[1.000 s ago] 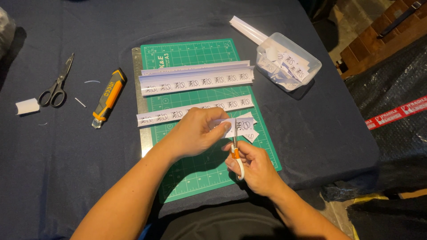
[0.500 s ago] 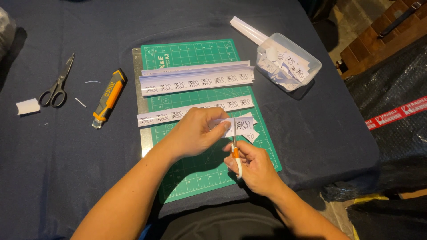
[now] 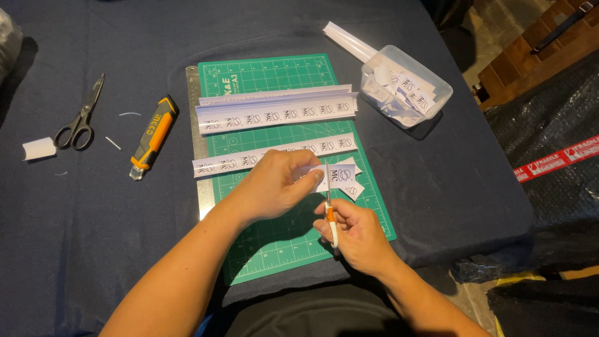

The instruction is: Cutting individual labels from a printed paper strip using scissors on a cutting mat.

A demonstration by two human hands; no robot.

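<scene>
Paper strip (image 3: 334,176), white and printed with a repeated round mark, sits just right of the frame's centre, pinched at its left end by the left hand (image 3: 274,187) above the green cutting mat (image 3: 274,243). The right hand (image 3: 355,237) is closed around a small orange-and-white cutter (image 3: 330,215), whose thin blade stands upright against the strip, right beside the left fingertips (image 3: 317,176). Compared with the views half a second and a second back, almost nothing has shifted: both hands sit in the same spot, the left clamped on the strip and the right clamped on the cutter, and the blade meets the paper at the same place. My reading is that one cut is under way and has barely advanced across this short span. A few small cut pieces (image 3: 353,190) lie on the mat just right of the blade. Two longer printed strips (image 3: 274,112) lie across the mat higher up, the upper one folded or stacked. In the upper right a clear plastic tub (image 3: 437,81) holds many cut labels. On the dark desk (image 3: 93,249) at the left lie scissors (image 3: 78,122), an orange utility knife (image 3: 151,138) and a small white scrap (image 3: 38,148), all unmoved.
</scene>
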